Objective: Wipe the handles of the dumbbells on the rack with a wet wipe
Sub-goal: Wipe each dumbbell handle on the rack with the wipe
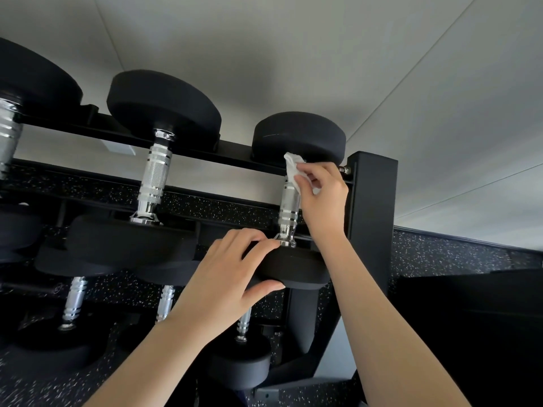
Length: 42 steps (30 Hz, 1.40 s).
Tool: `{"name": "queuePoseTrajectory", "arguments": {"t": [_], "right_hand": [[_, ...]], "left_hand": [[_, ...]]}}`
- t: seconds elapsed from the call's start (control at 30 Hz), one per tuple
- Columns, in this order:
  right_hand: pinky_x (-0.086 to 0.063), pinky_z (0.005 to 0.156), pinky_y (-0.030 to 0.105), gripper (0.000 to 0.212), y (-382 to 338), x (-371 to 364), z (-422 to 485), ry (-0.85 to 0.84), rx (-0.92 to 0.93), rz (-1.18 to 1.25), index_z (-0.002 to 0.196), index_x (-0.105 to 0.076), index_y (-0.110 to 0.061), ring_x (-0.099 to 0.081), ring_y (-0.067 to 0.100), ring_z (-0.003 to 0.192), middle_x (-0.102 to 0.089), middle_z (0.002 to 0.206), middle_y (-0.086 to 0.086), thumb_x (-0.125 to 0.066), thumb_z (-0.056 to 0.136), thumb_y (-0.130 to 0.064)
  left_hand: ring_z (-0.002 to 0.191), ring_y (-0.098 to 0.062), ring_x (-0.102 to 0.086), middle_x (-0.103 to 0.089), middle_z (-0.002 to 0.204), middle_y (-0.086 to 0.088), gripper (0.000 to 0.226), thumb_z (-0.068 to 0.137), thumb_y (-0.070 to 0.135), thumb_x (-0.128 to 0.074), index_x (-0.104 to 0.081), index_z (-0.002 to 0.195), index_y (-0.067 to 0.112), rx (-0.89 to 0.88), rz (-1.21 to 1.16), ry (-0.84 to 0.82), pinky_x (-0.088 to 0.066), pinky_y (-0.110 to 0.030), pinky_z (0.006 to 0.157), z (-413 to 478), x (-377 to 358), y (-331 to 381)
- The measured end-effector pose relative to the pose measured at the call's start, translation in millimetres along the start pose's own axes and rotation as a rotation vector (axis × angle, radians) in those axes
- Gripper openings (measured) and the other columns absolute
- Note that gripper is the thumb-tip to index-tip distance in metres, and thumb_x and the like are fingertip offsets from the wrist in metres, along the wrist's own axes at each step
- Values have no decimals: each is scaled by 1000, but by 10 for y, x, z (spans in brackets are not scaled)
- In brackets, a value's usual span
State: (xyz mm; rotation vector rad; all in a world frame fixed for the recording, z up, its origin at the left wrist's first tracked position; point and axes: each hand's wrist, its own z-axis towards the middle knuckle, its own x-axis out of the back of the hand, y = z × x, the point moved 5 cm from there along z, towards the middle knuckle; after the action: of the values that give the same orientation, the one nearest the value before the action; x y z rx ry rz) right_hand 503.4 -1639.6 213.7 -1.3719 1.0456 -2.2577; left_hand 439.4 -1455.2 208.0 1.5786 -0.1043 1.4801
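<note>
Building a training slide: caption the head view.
Right hand presses a wet wipe to the rightmost dumbbell's handle; left hand grips its near head.

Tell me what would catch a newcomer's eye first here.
The right hand holds a white wet wipe against the chrome handle of the rightmost top-row dumbbell, beside the black rack post. Just below, the left hand grips that dumbbell's near head. A bigger dumbbell sits to its left, untouched.

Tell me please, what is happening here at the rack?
A person works at a black rack. The right hand holds a white wet wipe against the top of the chrome handle of the rightmost upper dumbbell. The left hand grips that dumbbell's near head, steadying it.
</note>
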Motion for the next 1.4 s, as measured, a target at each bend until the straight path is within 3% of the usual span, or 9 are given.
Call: {"name": "queuePoseTrajectory", "arguments": {"t": [0.13, 0.2, 0.43, 0.53, 0.73, 0.93, 1.17, 1.4], "right_hand": [[-50, 77, 22, 12, -52, -31, 83, 83, 5, -12, 90, -72, -4, -61, 17, 86, -63, 95, 10, -64, 82, 1], [-49, 75, 15, 11, -45, -40, 113, 84, 1, -20, 87, -72, -5, -61, 14, 83, -64, 94, 9, -65, 81, 0], [-40, 75, 3, 10, -39, 20, 125, -62, 34, -47, 83, -73, -6, -56, 7, 81, -65, 91, 5, -67, 78, 1], [-40, 81, 3, 9, -68, 18, -7, -157, 34, -58, 83, -73, -7, -56, 11, 86, -58, 91, -2, -69, 78, 0], [-47, 72, 9, 8, -72, 57, -292, -397, 19, -37, 77, -74, -9, -57, 2, 73, -63, 85, -2, -75, 73, -2], [-52, 74, 18, 17, 6, 172, -389, -610, -151, -65, 70, -72, -20, -63, 10, 78, -67, 79, -2, -77, 71, -4], [-48, 76, 12, 27, 99, 245, -405, -685, -231, -61, 65, -67, -30, -65, 2, 75, -69, 75, -7, -76, 73, -5], [-49, 77, 17, 27, 152, 232, -424, -644, -270, 1, 64, -66, -26, -65, 5, 75, -67, 73, -10, -75, 73, -2]], "left_hand": [[107, -15, -48, -48, 118, 6, 51, 85, 57, -47, -47, 125, 25, -2, -2, 3, -46, -34, 86, -1, -3, 1], [107, -15, -48, -48, 117, 6, 51, 85, 57, -47, -46, 125, 26, -5, 2, 0, -46, -34, 85, 1, -4, -3], [105, -16, -49, -49, 116, 6, 51, 84, 56, -47, -45, 124, 25, -13, 6, -2, -47, -35, 84, 21, -5, -8], [106, -15, -48, -49, 116, 6, 51, 83, 56, -48, -47, 123, 25, -10, -3, -3, -45, -34, 84, 17, -15, -15], [105, -15, -49, -49, 117, 5, 52, 84, 58, -46, -46, 125, 26, -10, -2, 2, -45, -33, 84, 19, -22, -25], [106, -16, -48, -48, 116, 6, 52, 83, 57, -47, -45, 124, 26, -4, -16, 1, -44, -33, 84, 17, -26, -27], [107, -16, -47, -50, 116, 5, 52, 83, 57, -48, -47, 123, 25, -1, -23, 12, -44, -33, 84, 20, -19, -26], [106, -15, -46, -49, 116, 5, 52, 83, 57, -49, -49, 123, 24, -9, -24, 18, -41, -30, 85, 20, -22, -36]]}}
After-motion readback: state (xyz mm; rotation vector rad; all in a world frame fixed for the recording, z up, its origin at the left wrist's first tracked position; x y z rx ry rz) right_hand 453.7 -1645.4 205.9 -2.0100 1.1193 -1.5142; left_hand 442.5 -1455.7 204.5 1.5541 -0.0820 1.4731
